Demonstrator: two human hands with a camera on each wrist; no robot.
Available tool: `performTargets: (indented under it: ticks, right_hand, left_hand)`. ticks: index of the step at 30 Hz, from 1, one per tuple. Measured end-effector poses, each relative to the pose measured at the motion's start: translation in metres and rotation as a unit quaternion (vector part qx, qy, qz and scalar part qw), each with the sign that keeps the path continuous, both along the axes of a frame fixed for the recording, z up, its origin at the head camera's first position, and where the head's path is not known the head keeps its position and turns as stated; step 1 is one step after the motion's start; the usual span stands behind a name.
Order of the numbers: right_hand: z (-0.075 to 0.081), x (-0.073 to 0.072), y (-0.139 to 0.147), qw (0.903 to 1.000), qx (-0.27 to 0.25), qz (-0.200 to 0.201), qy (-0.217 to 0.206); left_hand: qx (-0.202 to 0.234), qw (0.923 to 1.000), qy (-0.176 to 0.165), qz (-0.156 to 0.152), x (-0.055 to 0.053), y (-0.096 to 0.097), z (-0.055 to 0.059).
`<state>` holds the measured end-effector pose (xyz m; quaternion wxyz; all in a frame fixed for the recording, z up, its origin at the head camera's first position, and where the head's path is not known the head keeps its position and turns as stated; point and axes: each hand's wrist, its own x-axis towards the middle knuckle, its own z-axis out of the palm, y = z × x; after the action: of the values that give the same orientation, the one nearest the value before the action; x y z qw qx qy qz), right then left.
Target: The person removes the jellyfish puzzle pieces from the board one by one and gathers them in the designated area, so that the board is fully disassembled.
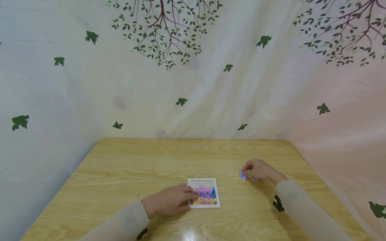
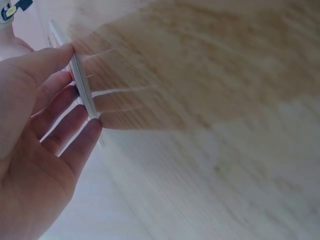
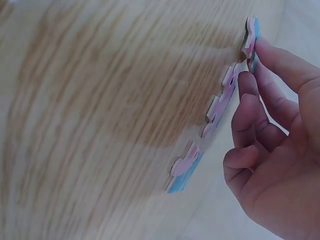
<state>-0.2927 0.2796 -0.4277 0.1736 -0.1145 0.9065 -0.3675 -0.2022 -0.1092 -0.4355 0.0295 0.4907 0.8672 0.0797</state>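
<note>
One puzzle piece [image 1: 241, 175] is pinched in the right hand [image 1: 260, 169], right of the white puzzle frame [image 1: 208, 206], whose left side the left hand [image 1: 169, 199] touches, fingers extended

right hand [image 3: 282, 155] | pinches pink-blue piece [image 3: 250, 37] | similar pieces [image 3: 185, 163] on wood-grain surface [image 3: 75, 110]

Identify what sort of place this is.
Probably a curtained-off tabletop workspace: a wooden table, leaf-printed drapes behind it and at both sides, and a white-framed jigsaw on top.
</note>
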Motion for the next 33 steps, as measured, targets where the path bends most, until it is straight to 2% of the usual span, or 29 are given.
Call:
performTargets:
  ticks: [8, 14, 23, 28, 33]
  right_hand:
    - [-0.003, 0.000, 0.002, 1.0000, 0.000, -0.003, 0.006]
    - [-0.004, -0.002, 0.003, 1.0000, -0.002, -0.003, 0.002]
    - [0.002, 0.001, 0.003, 0.9996, 0.014, 0.012, 0.023]
    - [0.005, 0.003, 0.000, 0.9995, 0.003, 0.020, 0.023]
    - [0.010, 0.006, -0.005, 0.9989, 0.006, 0.031, 0.035]
  left_hand:
    - [-0.001, 0.9998, -0.020, 0.009, -0.002, 0.000, 0.000]
    - [0.011, 0.9998, -0.016, 0.004, -0.004, 0.002, 0.000]
    - [0.013, 0.9996, -0.023, 0.013, -0.003, 0.005, 0.001]
    - [-0.002, 0.9996, -0.014, 0.024, -0.003, 0.009, 0.001]
    - [-0.014, 0.9995, 0.011, 0.027, -0.002, 0.013, 0.003]
